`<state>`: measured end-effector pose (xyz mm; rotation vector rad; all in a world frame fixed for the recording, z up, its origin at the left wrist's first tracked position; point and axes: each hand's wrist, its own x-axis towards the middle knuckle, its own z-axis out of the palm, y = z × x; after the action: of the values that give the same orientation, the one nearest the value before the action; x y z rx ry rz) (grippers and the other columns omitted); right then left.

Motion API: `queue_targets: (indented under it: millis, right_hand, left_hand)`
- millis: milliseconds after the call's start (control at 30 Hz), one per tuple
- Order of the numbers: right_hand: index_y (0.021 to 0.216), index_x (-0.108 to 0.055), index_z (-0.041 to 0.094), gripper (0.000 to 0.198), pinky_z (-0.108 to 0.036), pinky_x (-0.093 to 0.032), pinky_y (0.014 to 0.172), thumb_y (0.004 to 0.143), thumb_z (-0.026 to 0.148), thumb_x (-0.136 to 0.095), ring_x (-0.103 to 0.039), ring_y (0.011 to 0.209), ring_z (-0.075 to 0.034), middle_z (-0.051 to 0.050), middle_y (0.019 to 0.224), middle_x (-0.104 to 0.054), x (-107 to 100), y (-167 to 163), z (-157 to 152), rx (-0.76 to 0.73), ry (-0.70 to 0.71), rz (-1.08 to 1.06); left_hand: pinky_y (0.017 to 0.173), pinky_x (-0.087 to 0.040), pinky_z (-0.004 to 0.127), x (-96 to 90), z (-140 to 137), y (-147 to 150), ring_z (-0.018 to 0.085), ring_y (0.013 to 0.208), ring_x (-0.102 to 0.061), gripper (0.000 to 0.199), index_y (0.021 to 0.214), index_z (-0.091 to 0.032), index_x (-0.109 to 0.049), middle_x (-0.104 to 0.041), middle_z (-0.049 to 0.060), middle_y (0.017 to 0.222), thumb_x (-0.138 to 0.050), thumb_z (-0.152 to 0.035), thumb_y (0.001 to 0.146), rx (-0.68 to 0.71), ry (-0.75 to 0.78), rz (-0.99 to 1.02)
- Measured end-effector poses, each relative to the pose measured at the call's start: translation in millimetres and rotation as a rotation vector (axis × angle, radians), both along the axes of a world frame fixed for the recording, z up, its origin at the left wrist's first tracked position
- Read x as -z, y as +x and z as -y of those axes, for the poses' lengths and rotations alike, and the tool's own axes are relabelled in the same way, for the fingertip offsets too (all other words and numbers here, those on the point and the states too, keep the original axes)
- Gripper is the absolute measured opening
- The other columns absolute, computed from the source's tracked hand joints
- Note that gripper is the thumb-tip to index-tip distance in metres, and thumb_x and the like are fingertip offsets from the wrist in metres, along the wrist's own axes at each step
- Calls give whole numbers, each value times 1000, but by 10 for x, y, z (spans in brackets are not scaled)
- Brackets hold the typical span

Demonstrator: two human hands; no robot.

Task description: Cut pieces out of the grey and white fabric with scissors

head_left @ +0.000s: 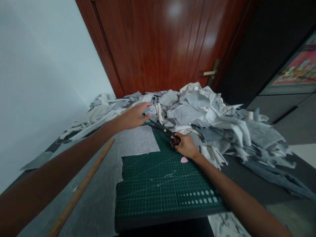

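My right hand (pixel 184 144) grips the handles of black scissors (pixel 165 130) above the green cutting mat (pixel 148 187). The blades point left and away from me, toward the far edge of the grey fabric (pixel 140 140). Over that far edge, my left hand (pixel 135 115) reaches out with thumb and fingers apart, holding nothing that I can see. The fabric covers the mat's left side, and a wooden stick (pixel 81 189) lies across it. A pink piece of tailor's chalk (pixel 184 160) rests on the mat just below my right hand.
A heap of grey and white fabric scraps (pixel 190 105) lines the back and right of the table (pixel 247 177). Behind it stands a wooden door (pixel 158 46) with a metal handle (pixel 209 73). A white wall (pixel 49 65) is on the left, and a dark cabinet (pixel 251 56) on the right.
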<state>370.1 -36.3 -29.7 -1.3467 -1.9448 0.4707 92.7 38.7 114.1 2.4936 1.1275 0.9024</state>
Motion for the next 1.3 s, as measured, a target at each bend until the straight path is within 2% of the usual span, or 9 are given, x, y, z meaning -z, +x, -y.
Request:
queue_targets:
  millis: [67, 200, 300, 367, 433, 533, 767, 967, 1300]
  right_hand:
    - [94, -66, 21, 19, -27, -39, 59, 75, 26, -67, -59, 61, -16, 1, 72, -67, 3, -9, -7, 40, -9, -18]
    - [98, -66, 21, 22, -27, -42, 59, 77, 29, -67, -61, 61, -16, 1, 73, -68, 10, -31, -8, 72, -34, -50]
    - [98, -67, 21, 23, -27, -42, 59, 77, 31, -67, -62, 62, -17, 1, 73, -69, 33, -57, 6, 99, -49, -38]
    - [100, -68, 22, 26, -28, -42, 61, 76, 31, -67, -63, 63, -17, 0, 74, -69, 51, -80, 22, 124, -53, -20]
    - [103, -69, 22, 29, -28, -42, 62, 75, 30, -67, -64, 66, -18, 0, 76, -70, 63, -102, 39, 142, -56, -12]
    - [104, -69, 22, 31, -28, -42, 63, 74, 30, -66, -65, 67, -19, 0, 77, -71, 64, -122, 57, 152, -64, -5]
    - [103, -68, 21, 30, -27, -41, 62, 75, 29, -65, -64, 65, -18, 0, 77, -71, 66, -123, 52, 158, -67, 4]
    - [106, -69, 22, 32, -27, -40, 62, 74, 24, -67, -66, 68, -18, -1, 80, -73, 105, -142, 61, 153, -54, 35]
    - [104, -67, 22, 29, -27, -43, 63, 75, 27, -65, -66, 67, -19, -1, 77, -72, 133, -145, 41, 145, -21, -32]
  left_hand:
    - [116, -42, 60, 377, 315, -572, 36, 130, -60, 47, 129, -31, -63, -65, 10, 138, -65, -50, 87, -192, 10, -154]
    - [103, -48, 73, 1152, 1031, -1600, 45, 121, -66, 55, 132, -40, -63, -71, 10, 129, -66, -59, 81, -420, -78, -243]
    - [110, -41, 75, 1561, 1465, -1925, 47, 140, -50, 71, 145, -47, -53, -61, 7, 147, -66, -65, 78, -596, -127, -303]
    - [118, -35, 71, 1685, 1626, -1876, 45, 150, -37, 76, 156, -36, -43, -49, 11, 158, -56, -64, 86, -632, -127, -352]
    - [122, -27, 67, 1703, 1676, -1691, 42, 155, -27, 73, 162, -20, -33, -36, 18, 165, -40, -54, 97, -660, -84, -393]
    - [124, -25, 63, 1633, 1604, -1380, 39, 155, -28, 64, 158, -10, -40, -34, 23, 166, -32, -43, 103, -618, -52, -473]
    - [118, -34, 65, 1598, 1268, -1115, 38, 153, -33, 50, 151, -20, -53, -40, 15, 164, -36, -28, 104, -561, -41, -449]
    - [119, -43, 51, 1522, 960, -1073, 29, 139, -54, 41, 124, -19, -73, -67, 10, 141, -39, -26, 101, -351, -5, -353]
    - [108, -54, 40, 1310, 580, -765, 25, 119, -69, 35, 95, -19, -76, -76, 10, 121, -45, -5, 91, -252, 59, -340]
